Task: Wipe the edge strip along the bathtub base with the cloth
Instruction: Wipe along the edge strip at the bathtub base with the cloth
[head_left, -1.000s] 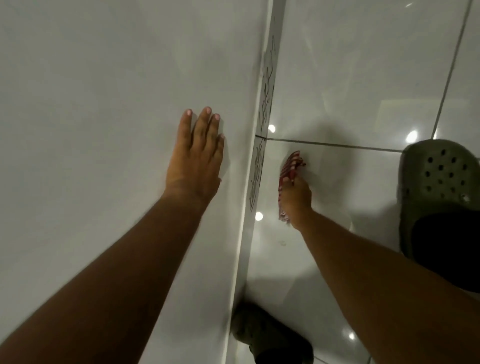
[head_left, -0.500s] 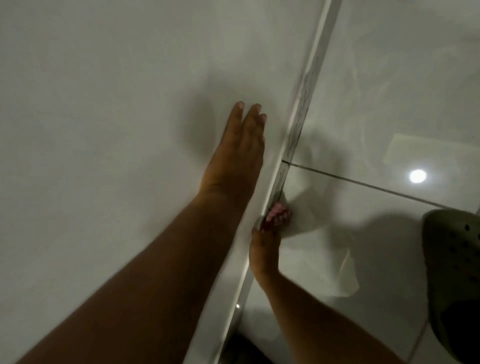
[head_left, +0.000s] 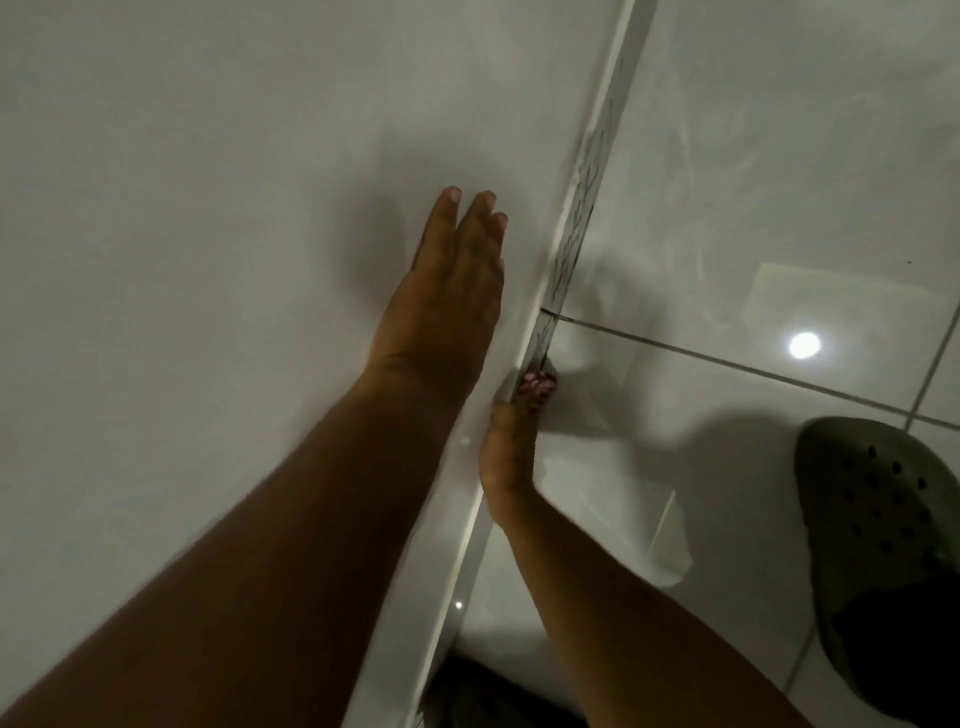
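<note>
The white bathtub side (head_left: 208, 260) fills the left of the view. A narrow patterned edge strip (head_left: 582, 208) runs along its base, diagonally from top right to bottom centre. My left hand (head_left: 447, 296) lies flat on the tub side, fingers together and extended, holding nothing. My right hand (head_left: 506, 447) is pressed against the strip from the floor side, gripping a red and white cloth (head_left: 535, 387). Only a small bunch of the cloth shows at my fingertips, right where it touches the strip.
Glossy pale floor tiles (head_left: 753, 182) with dark grout lines lie to the right, reflecting ceiling lights. A dark green perforated clog (head_left: 878, 519) on a foot stands at the right edge. Another dark shape sits at the bottom centre by the strip.
My right hand moved from the open floor tile to the strip, pressing the cloth against it. The view swung so the strip now runs diagonally. My left hand stays flat on the tub.
</note>
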